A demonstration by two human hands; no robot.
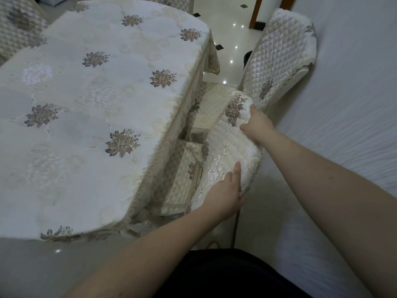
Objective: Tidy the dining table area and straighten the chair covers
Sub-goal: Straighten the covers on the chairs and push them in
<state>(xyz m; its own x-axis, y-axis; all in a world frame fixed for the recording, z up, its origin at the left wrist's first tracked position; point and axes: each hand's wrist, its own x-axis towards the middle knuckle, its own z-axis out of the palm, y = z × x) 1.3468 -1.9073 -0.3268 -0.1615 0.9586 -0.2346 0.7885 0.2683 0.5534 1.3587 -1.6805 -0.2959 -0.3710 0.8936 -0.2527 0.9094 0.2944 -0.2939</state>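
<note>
The step in hand is straightening a chair cover. Right of centre in the frame, both hands are on the quilted back cover (pixel 231 145) of the nearest chair, which is tucked in against the counter (pixel 90 100) with its flowered tablecloth. The right hand (pixel 256 124) has its grip closed over the cover's upper edge, just beside an embroidered flower, fingers curled over the top and out of sight behind the fabric. The left hand (pixel 225 194) grasps the lower end of the same edge, thumb lying along the front face and the other fingers wrapped behind.

The cover looks bunched and rounded at the top rather than lying flat, so it is likely not yet seated. The quilted seat pad (pixel 182 186) shows below it, at the tablecloth's fringe.

The next move probably calls for an even pull from both hands, drawing the cover down and smoothing it flat. A second covered chair (pixel 277 59) stands in the upper right against the wall (pixel 354 82); whether its cover needs attention cannot be judged from here.
</note>
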